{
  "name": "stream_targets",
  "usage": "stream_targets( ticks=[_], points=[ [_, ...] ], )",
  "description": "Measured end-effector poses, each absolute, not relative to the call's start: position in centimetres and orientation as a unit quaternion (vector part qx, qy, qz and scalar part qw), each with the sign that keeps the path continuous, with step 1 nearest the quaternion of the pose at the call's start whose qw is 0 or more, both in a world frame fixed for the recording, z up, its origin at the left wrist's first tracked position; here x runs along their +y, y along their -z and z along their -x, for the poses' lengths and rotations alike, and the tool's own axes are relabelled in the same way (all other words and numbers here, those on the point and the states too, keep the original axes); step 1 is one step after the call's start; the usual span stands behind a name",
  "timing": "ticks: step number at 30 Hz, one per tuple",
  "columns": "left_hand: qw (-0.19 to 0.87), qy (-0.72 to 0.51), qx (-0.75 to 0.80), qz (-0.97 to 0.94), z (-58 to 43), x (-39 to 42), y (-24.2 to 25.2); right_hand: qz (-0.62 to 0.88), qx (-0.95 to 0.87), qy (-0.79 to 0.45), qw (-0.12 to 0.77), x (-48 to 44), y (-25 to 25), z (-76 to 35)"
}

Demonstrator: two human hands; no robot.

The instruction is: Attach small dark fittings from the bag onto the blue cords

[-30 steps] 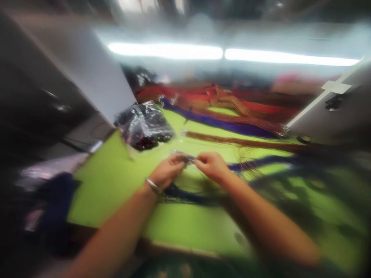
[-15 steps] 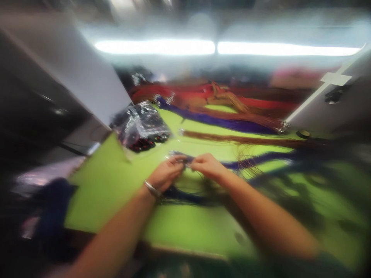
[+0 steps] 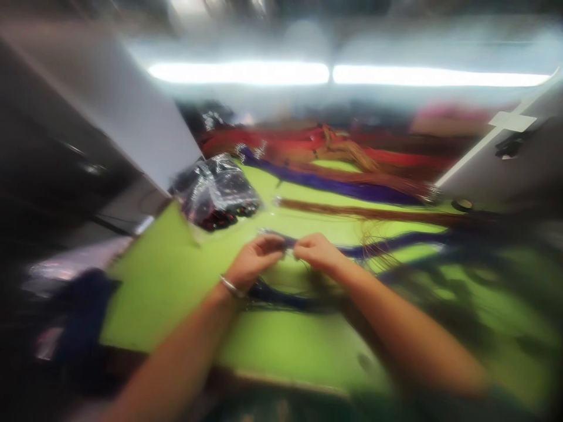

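Close together over the yellow-green table [image 3: 149,293], both of my hands are pinched. My left hand [image 3: 257,258], with a silver bangle at the wrist, has its thumb and fingers pressed together at a small piece too blurred to identify. Just to its right, my right hand [image 3: 317,251] is closed, its fingertips on something small and hidden. A dark blue bundle of cords [image 3: 396,241] runs off to the right behind my right hand. Another dark blue bundle [image 3: 285,300] lies on the table below my hands.
A clear plastic bag [image 3: 220,190] with dark and red pieces lies at the back left. Purple strands [image 3: 352,187], a brown bundle [image 3: 352,209] and red strands [image 3: 290,140] stretch across the back. A roll of tape [image 3: 461,204] sits at the right.
My fingertips have moved slightly, and the left fingers look more curled against the thumb. The whole view has shifted a little; the bundles and bag lie as before.
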State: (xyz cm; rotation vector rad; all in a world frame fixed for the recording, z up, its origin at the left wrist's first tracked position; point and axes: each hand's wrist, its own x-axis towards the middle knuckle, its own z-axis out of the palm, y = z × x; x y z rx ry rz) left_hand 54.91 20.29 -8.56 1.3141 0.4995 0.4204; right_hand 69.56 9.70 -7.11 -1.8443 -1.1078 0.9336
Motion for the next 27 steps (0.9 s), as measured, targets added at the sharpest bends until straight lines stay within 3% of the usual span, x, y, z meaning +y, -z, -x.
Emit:
stream_targets(
  ticks=[20, 27],
  points=[
    [0.749, -0.171, 0.254, -0.588, -55.4, 19.5, 8.6, 0.719, -0.505, -0.275, 0.39, 9.6, 7.7, -69.0],
    [0.713, -0.176, 0.244, -0.633, -55.7, 19.5, 10.1, 0.779, -0.492, -0.217, 0.321, 9.8, 8.4, -68.0]
  ],
)
